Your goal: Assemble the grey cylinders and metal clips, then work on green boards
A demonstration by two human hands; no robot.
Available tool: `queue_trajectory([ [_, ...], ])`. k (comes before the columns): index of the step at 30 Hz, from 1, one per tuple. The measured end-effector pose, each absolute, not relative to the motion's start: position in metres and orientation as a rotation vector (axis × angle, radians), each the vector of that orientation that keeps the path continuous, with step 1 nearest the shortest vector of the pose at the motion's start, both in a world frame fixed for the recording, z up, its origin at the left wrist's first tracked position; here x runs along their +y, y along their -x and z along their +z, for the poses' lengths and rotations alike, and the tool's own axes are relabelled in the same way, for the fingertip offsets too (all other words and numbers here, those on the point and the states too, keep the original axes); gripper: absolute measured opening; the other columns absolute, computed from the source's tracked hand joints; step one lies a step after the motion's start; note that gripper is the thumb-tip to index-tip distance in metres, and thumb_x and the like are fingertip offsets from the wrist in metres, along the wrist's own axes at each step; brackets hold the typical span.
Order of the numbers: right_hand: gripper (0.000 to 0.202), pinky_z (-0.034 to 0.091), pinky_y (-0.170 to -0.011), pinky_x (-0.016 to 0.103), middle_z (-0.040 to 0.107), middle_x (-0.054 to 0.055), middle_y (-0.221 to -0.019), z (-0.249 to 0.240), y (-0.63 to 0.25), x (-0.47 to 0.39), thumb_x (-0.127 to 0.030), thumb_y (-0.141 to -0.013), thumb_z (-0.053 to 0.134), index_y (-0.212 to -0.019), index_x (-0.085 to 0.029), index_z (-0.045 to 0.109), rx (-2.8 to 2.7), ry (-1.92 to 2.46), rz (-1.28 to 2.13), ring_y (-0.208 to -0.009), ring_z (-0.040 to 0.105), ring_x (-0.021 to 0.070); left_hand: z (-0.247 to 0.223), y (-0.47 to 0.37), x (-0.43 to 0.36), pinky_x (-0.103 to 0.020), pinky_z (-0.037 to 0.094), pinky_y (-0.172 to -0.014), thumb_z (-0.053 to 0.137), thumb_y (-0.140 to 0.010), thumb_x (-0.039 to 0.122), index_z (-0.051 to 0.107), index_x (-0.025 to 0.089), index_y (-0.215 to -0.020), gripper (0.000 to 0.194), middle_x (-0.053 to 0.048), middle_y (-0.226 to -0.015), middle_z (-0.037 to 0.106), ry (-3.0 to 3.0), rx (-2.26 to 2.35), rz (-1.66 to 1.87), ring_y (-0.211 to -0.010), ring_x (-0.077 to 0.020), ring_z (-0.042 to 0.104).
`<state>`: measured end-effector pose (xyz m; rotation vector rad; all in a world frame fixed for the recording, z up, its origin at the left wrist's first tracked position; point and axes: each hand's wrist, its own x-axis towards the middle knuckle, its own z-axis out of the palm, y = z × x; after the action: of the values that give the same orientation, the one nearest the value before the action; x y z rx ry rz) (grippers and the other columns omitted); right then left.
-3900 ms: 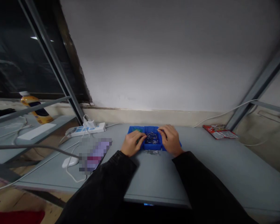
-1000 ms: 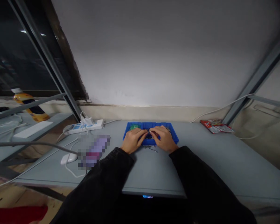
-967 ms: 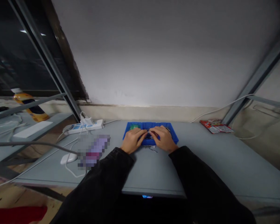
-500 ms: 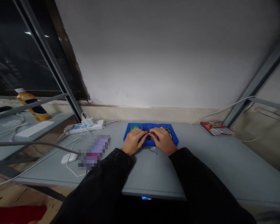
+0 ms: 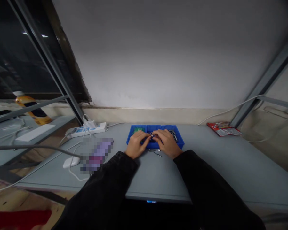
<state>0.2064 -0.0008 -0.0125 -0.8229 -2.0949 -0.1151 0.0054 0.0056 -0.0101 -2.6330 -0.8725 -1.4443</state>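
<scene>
Pinching a small metal piece [image 5: 153, 136] over the middle of the blue tray [image 5: 153, 146], with thumb and fingertips of left hand [image 5: 136, 145] at one end and of right hand [image 5: 166, 143] at the other. Can't tell exact shape of the piece, too small. Resting the tray near the back edge of the counter [image 5: 163, 179], close to the wall [image 5: 153, 64]. Split into three compartments side by side: green bits [image 5: 138, 130] in left, metal parts in middle, partly hidden by hands, more metal parts [image 5: 173, 134] in right. Scattered just off the tray's front wall, on the counter: loose metal pieces [image 5: 156, 153], well back from the front edge. To the left, past a strip of counter: pixelated phone [image 5: 98, 155], then white case [image 5: 71, 162] with a white cable looping beside, plus power strip [image 5: 91, 128] along the back. To the right, well apart from the tray: red packet [image 5: 224, 129] near the back edge, by the metal post. Most room to the right and in front of the tray, between right sleeve [image 5: 201, 175] and packet. Tighter at the back, against the wall.
</scene>
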Motion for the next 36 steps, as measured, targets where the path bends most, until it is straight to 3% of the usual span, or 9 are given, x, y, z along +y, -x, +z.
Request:
queue_trajectory([
  [3, 0.014, 0.04, -0.082, 0.036, 0.069, 0.007, -0.1, -0.012, -0.206, -0.001, -0.019, -0.102, 0.047, -0.108, -0.019, 0.06, -2.095, 0.807, -0.11, -0.091, 0.061, 0.0221, -0.008, -0.005, 0.005, -0.033, 0.049, -0.078, 0.059, -0.098, 0.024, 0.068, 0.017, -0.097, 0.012, -0.006, -0.087, 0.069, 2.631, -0.89, -1.467, -0.082, -0.0186, 0.063],
  [9, 0.022, 0.038, -0.076, 0.036, 0.067, 0.006, -0.088, -0.011, -0.206, -0.002, -0.02, -0.104, 0.043, -0.091, -0.02, 0.061, -2.118, 0.83, -0.129, -0.081, 0.058, 0.0199, -0.007, -0.004, 0.003, -0.035, 0.05, -0.08, 0.058, -0.099, 0.025, 0.069, 0.017, -0.096, 0.014, -0.007, -0.087, 0.07, 2.672, -0.887, -1.473, -0.083, -0.0195, 0.063],
  [16, 0.015, 0.04, -0.081, 0.037, 0.069, 0.006, -0.098, -0.011, -0.204, -0.003, -0.02, -0.103, 0.045, -0.105, -0.02, 0.06, -2.075, 0.81, -0.11, -0.088, 0.061, 0.0213, -0.007, -0.003, 0.005, -0.036, 0.049, -0.08, 0.057, -0.099, 0.026, 0.069, 0.017, -0.095, 0.015, -0.007, -0.088, 0.07, 2.663, -0.903, -1.441, -0.083, -0.0198, 0.062],
  [25, 0.02, 0.039, -0.078, 0.037, 0.068, 0.005, -0.093, -0.008, -0.207, -0.002, -0.021, -0.104, 0.046, -0.094, -0.021, 0.063, -2.096, 0.829, -0.151, -0.084, 0.058, 0.0197, -0.003, -0.002, 0.003, -0.036, 0.047, -0.079, 0.057, -0.099, 0.027, 0.068, 0.017, -0.094, 0.016, -0.006, -0.086, 0.069, 2.672, -0.878, -1.423, -0.082, -0.0194, 0.06],
  [36, 0.021, 0.039, -0.088, 0.042, 0.07, 0.004, -0.091, -0.001, -0.221, 0.0, -0.019, -0.101, 0.05, -0.091, -0.023, 0.068, -1.804, 0.906, -0.237, -0.088, 0.062, 0.021, 0.003, 0.006, 0.007, -0.035, 0.051, -0.078, 0.056, -0.1, 0.027, 0.069, 0.017, -0.093, 0.018, -0.006, -0.085, 0.069, 2.519, -0.915, -1.55, -0.081, -0.0185, 0.061],
])
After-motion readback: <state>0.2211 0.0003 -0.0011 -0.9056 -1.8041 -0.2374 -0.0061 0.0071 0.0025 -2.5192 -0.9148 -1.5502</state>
